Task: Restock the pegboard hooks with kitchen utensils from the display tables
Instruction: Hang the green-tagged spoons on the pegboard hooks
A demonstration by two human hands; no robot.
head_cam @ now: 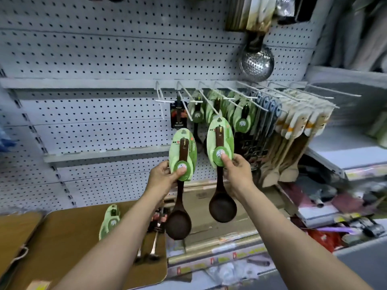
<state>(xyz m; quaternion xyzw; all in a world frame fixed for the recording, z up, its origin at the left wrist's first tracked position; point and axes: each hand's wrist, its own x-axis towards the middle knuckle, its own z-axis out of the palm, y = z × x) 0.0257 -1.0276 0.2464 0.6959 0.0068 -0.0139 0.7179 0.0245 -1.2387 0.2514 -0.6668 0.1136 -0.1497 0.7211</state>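
**Two carded spoons held up at the hook row**

The left hand (pixel 165 176) is gripping a dark wooden spoon (pixel 179 221) by its green backing card (pixel 182 153), thumb pressing on the round label at the card's lower end. The right hand (pixel 235 170) is holding a second dark wooden spoon (pixel 222 207) the same way, its grip closed on that spoon's own green card (pixel 219 141).

Taking the row of white wire hooks (pixel 209 95) on the pegboard (pixel 104 59) as the landmark: the right hand's card is sitting just below the hooks, its top hole close under one prong (whether it is threaded on cannot be told). The left hand's spoon is hanging lower and to the left of the row, clear of every hook. Both bowls are pointing downward.

More green-carded spoons (pixel 243 118) are hanging on the middle hooks, and pale wooden spatulas (pixel 301 122) are crowding the hooks to the right. A perforated steel ladle (pixel 256 61) is hanging above the row. Below and left of it, one more green-carded spoon (pixel 110 222) is lying on the brown bench (pixel 62 237).
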